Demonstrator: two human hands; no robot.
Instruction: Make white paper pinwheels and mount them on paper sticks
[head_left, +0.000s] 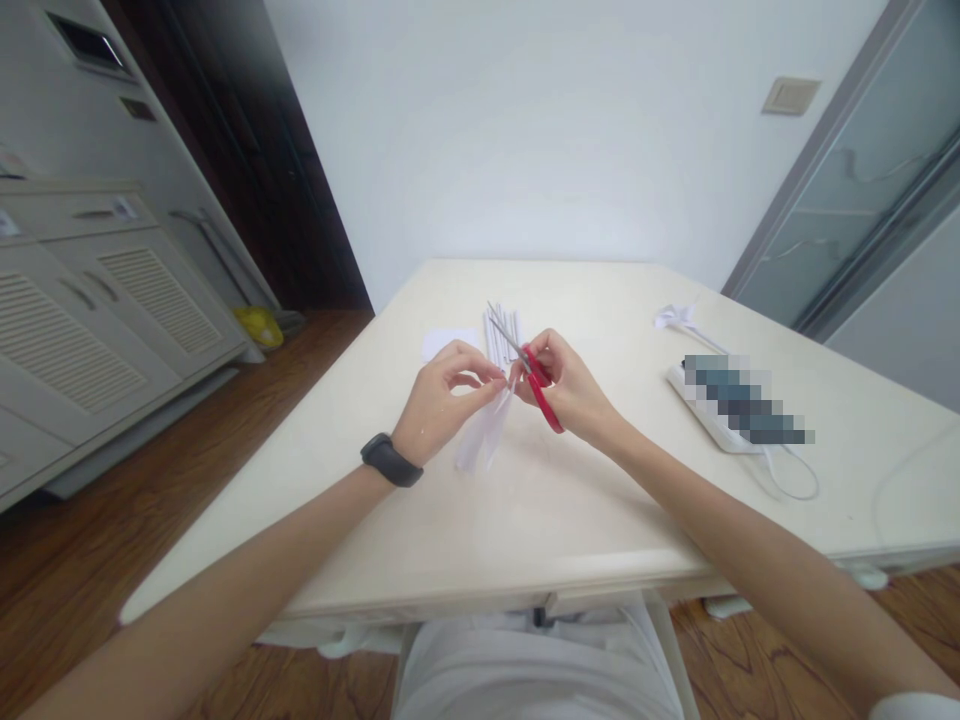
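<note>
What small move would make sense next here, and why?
Probably a steadying pinch on the translucent strip by the left hand before any cut: its fingertips hold the strip's upper end, the rest hangs loosely, and the right hand holds the scissors with their blades pointing away from it.

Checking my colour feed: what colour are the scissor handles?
The scissor handles are red; head view.

This was evidently a home. A slatted cabinet (142, 290) stood near a dark door (247, 150), with a small screen (88, 45) above it and wood-grain flooring (322, 340) below. The cream desk (600, 300) faced a white wall (570, 140) with a switch (792, 96).
</note>
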